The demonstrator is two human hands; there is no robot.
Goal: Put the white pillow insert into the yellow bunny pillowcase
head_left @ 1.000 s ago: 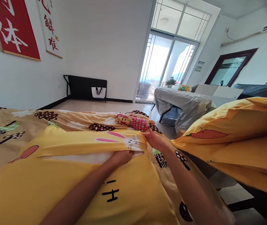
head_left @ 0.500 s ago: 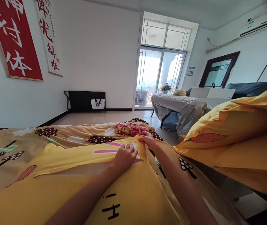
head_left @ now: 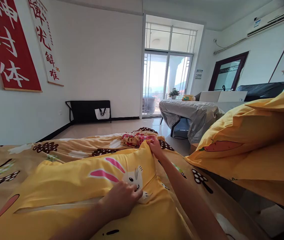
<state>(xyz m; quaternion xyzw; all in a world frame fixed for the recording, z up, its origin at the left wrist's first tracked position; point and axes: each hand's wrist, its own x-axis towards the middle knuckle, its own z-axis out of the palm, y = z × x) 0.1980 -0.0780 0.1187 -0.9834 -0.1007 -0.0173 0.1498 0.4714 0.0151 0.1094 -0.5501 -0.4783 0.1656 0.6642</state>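
Note:
A yellow pillowcase point(head_left: 79, 180) printed with a white rabbit with pink ears lies before me on a patterned blanket point(head_left: 64, 155). A long slit in its upper face shows something paler inside. My right hand point(head_left: 154, 146) pinches the far right corner and holds it slightly raised. Closer to me, my left hand point(head_left: 122, 198) is closed on the fabric at the slit's edge, just below the rabbit's face. Its fingertips are partly hidden in the cloth. Red checked cloth point(head_left: 134, 140) lies just beyond the right hand.
More yellow bedding point(head_left: 251, 140) with a carrot print rises on the right. Behind it stands a table point(head_left: 189, 111) under a silvery plastic cover, with a plant point(head_left: 173, 92) and a box on it. A black folded frame point(head_left: 89, 111) leans on the far wall.
My left hand has moved down towards me, pulling the slit's edge along and uncovering the rabbit's face. My right hand has stayed at the corner, which now stands up higher.

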